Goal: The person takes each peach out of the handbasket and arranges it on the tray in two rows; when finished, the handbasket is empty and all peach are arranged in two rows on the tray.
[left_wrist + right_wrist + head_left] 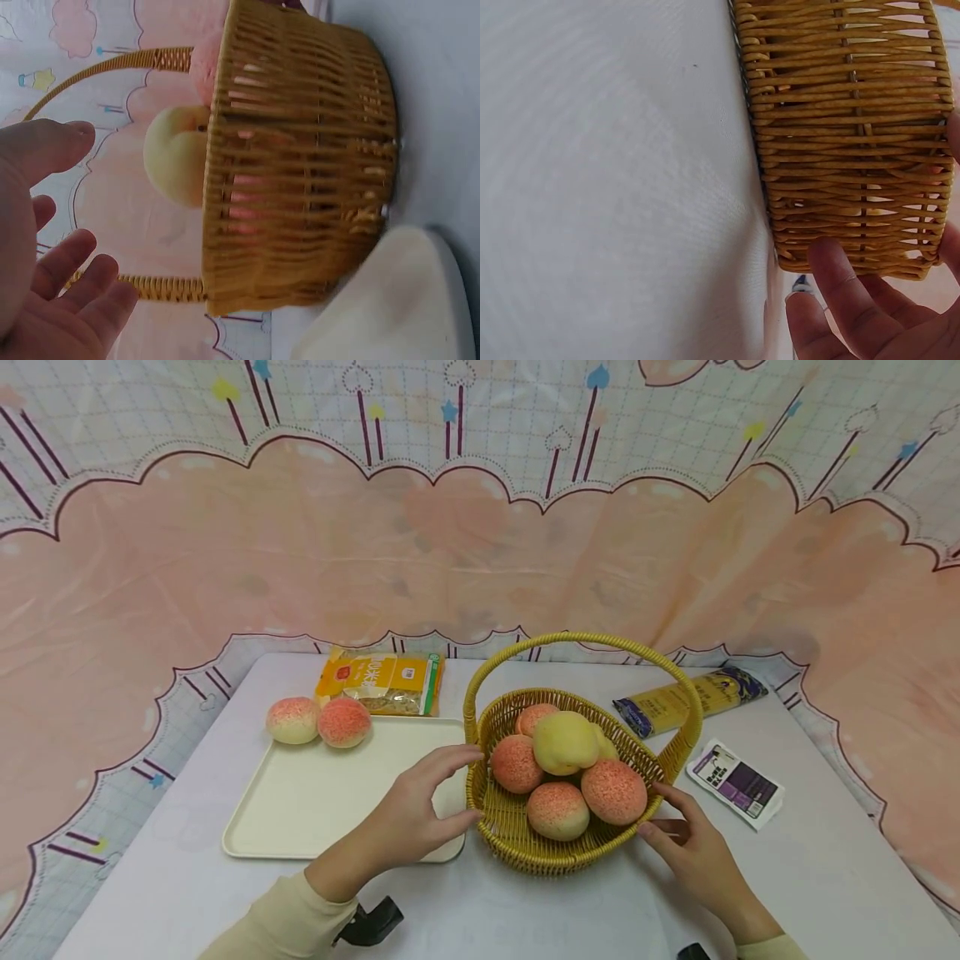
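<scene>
In the head view a yellow wicker basket with a tall arched handle stands on the white table. Inside it lie several peach-like fruits, pinkish red, and a pale yellow one on top. My left hand is spread at the basket's left side; the left wrist view shows its fingers apart from the wicker. On the other side, my right hand touches the right rim with thumb and fingertips. Its fingers lie against the wicker wall in the right wrist view.
A cream tray is left of the basket, with two peach-like fruits at its back left corner. Behind it lies a yellow food packet. Right of the basket are a long gold packet and a small white-and-purple packet.
</scene>
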A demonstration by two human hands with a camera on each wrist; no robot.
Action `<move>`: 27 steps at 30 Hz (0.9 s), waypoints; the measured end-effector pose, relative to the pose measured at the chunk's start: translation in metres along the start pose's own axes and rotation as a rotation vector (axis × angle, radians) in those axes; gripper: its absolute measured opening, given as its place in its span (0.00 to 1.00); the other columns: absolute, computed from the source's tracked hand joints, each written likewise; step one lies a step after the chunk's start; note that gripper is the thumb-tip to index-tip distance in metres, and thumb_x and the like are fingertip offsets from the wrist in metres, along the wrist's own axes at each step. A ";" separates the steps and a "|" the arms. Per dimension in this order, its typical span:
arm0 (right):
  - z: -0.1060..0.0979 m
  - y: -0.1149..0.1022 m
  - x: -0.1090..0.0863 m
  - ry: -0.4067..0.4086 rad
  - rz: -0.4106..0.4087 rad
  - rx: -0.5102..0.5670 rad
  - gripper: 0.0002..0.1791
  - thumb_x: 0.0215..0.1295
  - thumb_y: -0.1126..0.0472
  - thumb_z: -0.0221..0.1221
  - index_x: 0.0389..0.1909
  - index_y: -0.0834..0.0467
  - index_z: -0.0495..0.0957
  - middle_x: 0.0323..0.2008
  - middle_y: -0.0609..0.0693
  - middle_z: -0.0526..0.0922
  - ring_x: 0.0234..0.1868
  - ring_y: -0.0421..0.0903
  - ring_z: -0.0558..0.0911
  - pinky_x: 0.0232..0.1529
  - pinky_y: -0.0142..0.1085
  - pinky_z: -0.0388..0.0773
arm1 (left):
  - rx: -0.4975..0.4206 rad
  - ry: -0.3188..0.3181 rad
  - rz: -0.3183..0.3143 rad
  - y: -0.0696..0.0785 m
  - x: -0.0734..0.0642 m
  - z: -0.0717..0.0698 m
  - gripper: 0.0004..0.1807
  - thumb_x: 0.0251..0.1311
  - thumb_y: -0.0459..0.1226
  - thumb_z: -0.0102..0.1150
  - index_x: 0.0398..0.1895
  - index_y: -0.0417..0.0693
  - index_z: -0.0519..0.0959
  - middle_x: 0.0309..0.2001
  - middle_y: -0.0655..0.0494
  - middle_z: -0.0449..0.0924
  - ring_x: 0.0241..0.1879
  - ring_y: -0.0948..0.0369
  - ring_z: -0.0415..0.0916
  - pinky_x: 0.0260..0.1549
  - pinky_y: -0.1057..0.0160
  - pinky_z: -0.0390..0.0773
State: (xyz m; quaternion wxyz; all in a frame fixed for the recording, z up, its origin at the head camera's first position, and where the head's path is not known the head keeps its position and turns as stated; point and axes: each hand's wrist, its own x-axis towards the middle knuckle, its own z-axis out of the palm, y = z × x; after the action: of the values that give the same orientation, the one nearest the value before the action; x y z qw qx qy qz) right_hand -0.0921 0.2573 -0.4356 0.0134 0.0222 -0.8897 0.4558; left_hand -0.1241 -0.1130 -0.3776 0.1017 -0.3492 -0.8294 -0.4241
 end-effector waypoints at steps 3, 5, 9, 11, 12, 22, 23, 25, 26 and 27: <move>0.000 -0.001 0.000 0.010 -0.011 -0.005 0.33 0.70 0.60 0.62 0.72 0.61 0.61 0.67 0.69 0.65 0.50 0.59 0.83 0.37 0.34 0.80 | -0.021 -0.017 0.007 0.003 0.005 0.007 0.33 0.54 0.33 0.74 0.63 0.37 0.73 0.64 0.45 0.73 0.65 0.51 0.69 0.62 0.50 0.71; 0.000 -0.001 -0.001 0.015 -0.015 -0.008 0.33 0.70 0.60 0.62 0.72 0.61 0.61 0.67 0.69 0.66 0.49 0.58 0.83 0.37 0.34 0.80 | -0.031 -0.023 0.010 0.003 0.008 0.012 0.33 0.54 0.33 0.74 0.63 0.36 0.73 0.64 0.44 0.73 0.65 0.51 0.69 0.63 0.51 0.70; 0.001 -0.002 -0.001 0.018 -0.020 -0.008 0.33 0.70 0.60 0.62 0.72 0.61 0.61 0.67 0.69 0.66 0.49 0.57 0.83 0.37 0.34 0.80 | -0.043 -0.030 -0.002 0.003 0.016 0.020 0.33 0.55 0.34 0.73 0.64 0.34 0.72 0.64 0.42 0.72 0.65 0.50 0.69 0.63 0.51 0.70; 0.001 -0.002 -0.001 0.018 -0.021 -0.007 0.33 0.70 0.60 0.62 0.72 0.61 0.61 0.67 0.69 0.66 0.48 0.57 0.83 0.37 0.34 0.80 | -0.047 -0.040 -0.024 0.004 0.022 0.024 0.33 0.55 0.35 0.73 0.64 0.34 0.72 0.64 0.42 0.72 0.65 0.50 0.68 0.63 0.50 0.69; 0.001 -0.002 -0.001 0.018 -0.022 -0.006 0.33 0.70 0.60 0.62 0.72 0.61 0.61 0.67 0.69 0.66 0.48 0.57 0.83 0.37 0.34 0.80 | -0.051 -0.048 -0.035 0.004 0.025 0.025 0.34 0.55 0.35 0.73 0.64 0.35 0.72 0.64 0.42 0.72 0.66 0.50 0.68 0.63 0.50 0.69; 0.000 -0.003 -0.001 0.012 -0.020 0.000 0.33 0.70 0.60 0.62 0.72 0.61 0.61 0.68 0.69 0.65 0.48 0.54 0.83 0.37 0.33 0.80 | -0.084 -0.123 -0.135 0.008 0.056 0.037 0.35 0.58 0.39 0.71 0.68 0.39 0.70 0.67 0.47 0.70 0.68 0.52 0.64 0.65 0.51 0.67; 0.000 -0.003 -0.001 0.011 -0.019 0.001 0.33 0.70 0.60 0.62 0.72 0.61 0.61 0.68 0.69 0.65 0.48 0.55 0.83 0.37 0.33 0.80 | -0.083 -0.136 -0.152 0.009 0.059 0.038 0.36 0.58 0.40 0.71 0.68 0.40 0.69 0.67 0.47 0.69 0.69 0.52 0.63 0.66 0.51 0.66; 0.000 -0.003 -0.001 0.010 -0.019 0.002 0.33 0.70 0.60 0.62 0.72 0.61 0.61 0.68 0.69 0.64 0.49 0.58 0.83 0.37 0.33 0.80 | -0.085 -0.164 -0.189 0.009 0.064 0.039 0.37 0.59 0.42 0.71 0.69 0.41 0.68 0.69 0.47 0.67 0.70 0.53 0.61 0.67 0.51 0.64; 0.000 -0.003 -0.001 0.011 -0.020 0.002 0.33 0.70 0.61 0.62 0.72 0.61 0.61 0.68 0.69 0.64 0.49 0.58 0.83 0.37 0.33 0.80 | -0.085 -0.177 -0.200 0.009 0.067 0.040 0.38 0.59 0.42 0.71 0.70 0.42 0.68 0.69 0.48 0.67 0.70 0.53 0.61 0.67 0.51 0.64; 0.000 -0.003 -0.001 0.012 -0.019 0.001 0.33 0.70 0.61 0.62 0.72 0.61 0.61 0.68 0.69 0.64 0.49 0.58 0.83 0.37 0.33 0.80 | -0.089 -0.185 -0.206 0.009 0.069 0.041 0.38 0.59 0.42 0.71 0.71 0.42 0.67 0.70 0.47 0.66 0.70 0.53 0.61 0.67 0.51 0.64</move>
State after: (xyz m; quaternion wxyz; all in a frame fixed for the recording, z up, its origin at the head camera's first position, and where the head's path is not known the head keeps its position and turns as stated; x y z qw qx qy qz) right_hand -0.0907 0.2553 -0.4332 0.0231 0.0282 -0.8892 0.4561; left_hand -0.1639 -0.0437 -0.3646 -0.0347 -0.3037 -0.8471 -0.4347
